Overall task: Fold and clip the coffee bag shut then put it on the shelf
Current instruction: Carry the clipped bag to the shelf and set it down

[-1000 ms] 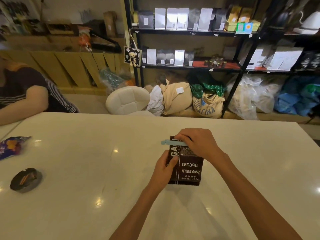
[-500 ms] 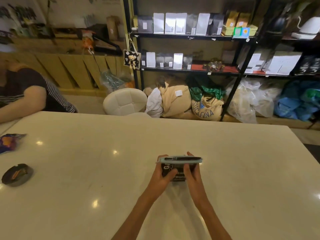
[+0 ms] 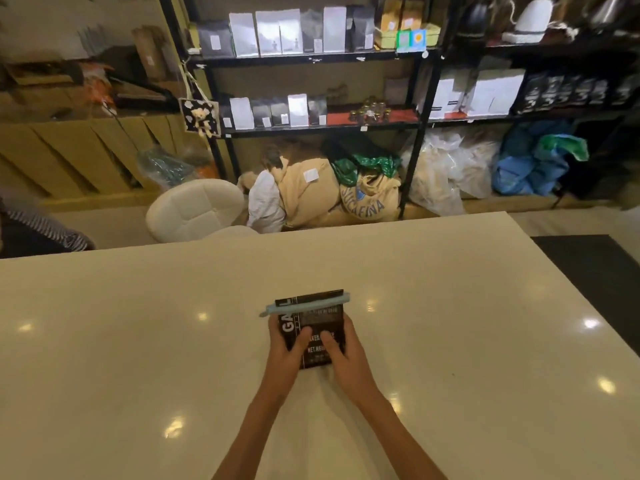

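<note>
A pale glossy counter (image 3: 138,341) fills the lower half of the view, and black metal shelves (image 3: 311,58) stocked with white and grey bags are seen beyond it at 12 o'clock. Below them a burlap sack (image 3: 370,199) printed with letters reading "UCAFINA" is lying on the floor. Just right of the counter's centre, a dark coffee bag (image 3: 317,318) is held between both hands, with both forearms reaching in from 6 o'clock. The left hand (image 3: 285,351) is wrapped round the bag's 9 o'clock edge, thumb laid across the front. The right hand (image 3: 346,355) is closed on the 3 o'clock edge in the same grip. "GA", "NET.WEIGH" and part of "BAKED" can be read. A light blue clip (image 3: 304,305) is clamped across the folded top.
</note>
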The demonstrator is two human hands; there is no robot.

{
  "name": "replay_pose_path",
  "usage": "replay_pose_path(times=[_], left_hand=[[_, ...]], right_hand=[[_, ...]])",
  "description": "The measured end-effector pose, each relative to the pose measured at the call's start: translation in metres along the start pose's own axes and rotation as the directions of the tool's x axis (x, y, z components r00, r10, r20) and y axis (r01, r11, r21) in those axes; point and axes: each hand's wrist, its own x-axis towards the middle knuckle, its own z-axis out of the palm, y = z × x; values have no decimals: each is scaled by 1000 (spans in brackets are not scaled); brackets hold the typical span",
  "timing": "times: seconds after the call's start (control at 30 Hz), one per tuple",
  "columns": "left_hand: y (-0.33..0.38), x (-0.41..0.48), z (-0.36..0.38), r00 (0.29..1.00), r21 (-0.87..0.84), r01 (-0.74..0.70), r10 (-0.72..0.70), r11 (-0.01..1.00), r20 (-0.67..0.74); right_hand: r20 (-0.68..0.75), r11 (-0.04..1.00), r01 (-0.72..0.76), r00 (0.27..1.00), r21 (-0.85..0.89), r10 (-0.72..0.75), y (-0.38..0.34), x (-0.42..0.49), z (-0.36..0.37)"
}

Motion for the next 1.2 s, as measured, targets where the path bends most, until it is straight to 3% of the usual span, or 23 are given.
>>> replay_pose_path(times=[0.13, 0.27, 0.5, 0.67, 0.8, 0.97, 1.07, 1.2], left_hand=[[-6, 6, 56, 995, 27, 66, -68, 997, 72], [-9, -13, 148, 961, 12, 136, -135, 991, 240], [13, -46, 314, 758, -8, 190, -141, 982, 636], [8, -68, 453, 711, 37, 124, -115, 992, 694], [4, -93, 560, 698, 50, 103, -108, 993, 708], [5, -124, 662, 606, 62, 147, -140, 987, 783], [-2, -137, 710, 550, 71, 157, -147, 985, 822], [-19, -148, 778, 461, 93, 145, -151, 985, 875]], right_hand=[[-156, 996, -93, 983, 5, 92, 0, -14, -52], [-398, 987, -158, 905, 11, 149, -2, -51, -132], [-744, 993, -68, 657, 101, 120, -12, -109, -276], [-789, 994, -52, 604, 101, 112, -18, -132, -409], [-739, 987, -70, 656, 146, 156, -22, -167, -523], [-727, 984, -57, 668, 167, 162, -27, -221, -615], [-760, 981, -71, 622, 183, 187, -22, -240, -657], [-852, 985, -39, 498, 168, 165, 1, -254, -717]])
